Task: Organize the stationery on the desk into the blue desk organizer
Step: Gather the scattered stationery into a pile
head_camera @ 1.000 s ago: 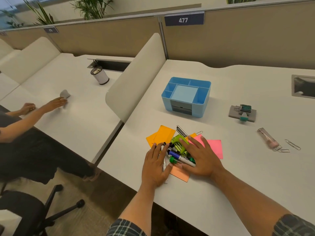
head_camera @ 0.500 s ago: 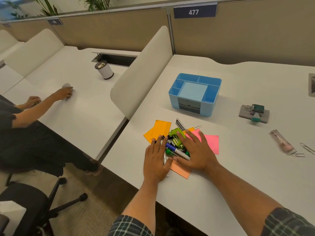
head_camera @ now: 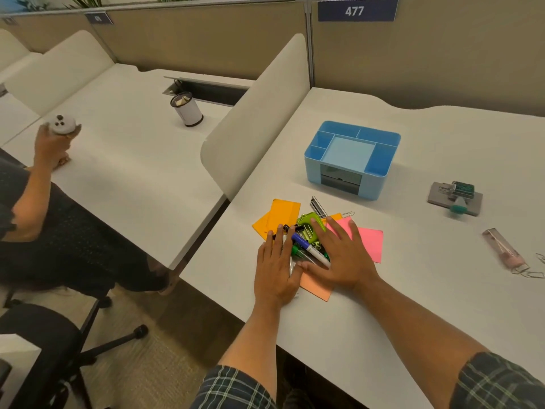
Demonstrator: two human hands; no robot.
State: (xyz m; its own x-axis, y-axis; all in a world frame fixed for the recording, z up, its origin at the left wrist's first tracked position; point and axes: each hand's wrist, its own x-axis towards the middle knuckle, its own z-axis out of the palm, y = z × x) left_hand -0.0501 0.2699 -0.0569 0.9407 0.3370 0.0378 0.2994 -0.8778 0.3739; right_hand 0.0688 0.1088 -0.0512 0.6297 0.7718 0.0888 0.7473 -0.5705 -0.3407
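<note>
Both hands flat, fingers straight, pressing on the stationery pile at frame centre; nothing gripped or pinched. Left hand (head_camera: 275,268) covers the pile's left side, fingertips on the yellow-orange sticky notes (head_camera: 278,217). Right hand (head_camera: 339,255) covers the right side, palm over the pink sticky note (head_camera: 372,242) and thumb on the pale orange paper sheet (head_camera: 317,286).

Between the hands: white marker with blue cap (head_camera: 309,247) lying diagonally, a green-capped marker (head_camera: 295,250) just under it, a lime-green plastic stapler (head_camera: 310,220) at the top of the pile, with green binder clips around it. Silver metal staple strip (head_camera: 318,205) pokes out above the stapler, one silver paper clip (head_camera: 348,214) just right of it. All of this lies on the white desk (head_camera: 383,305).

Light blue plastic desk organizer (head_camera: 352,156) sits upper right of the pile, well apart from both hands. Its compartments look empty; small grey drawer in the front face is closed.

Right side of frame: grey flat pad with a teal-tipped tool and a green clip (head_camera: 455,197) on it; lower right of that, a clear-and-pink small case (head_camera: 502,247) touching a few loose silver paper clips (head_camera: 530,270) at the frame edge.

Left half: neighbouring white desk behind a cream divider panel (head_camera: 259,128), with a white cylindrical pen cup (head_camera: 187,109) on it. Another person's hand (head_camera: 51,146) at upper left holds up a white round object (head_camera: 62,124). Blue sign reading 477 (head_camera: 355,9) at top.
</note>
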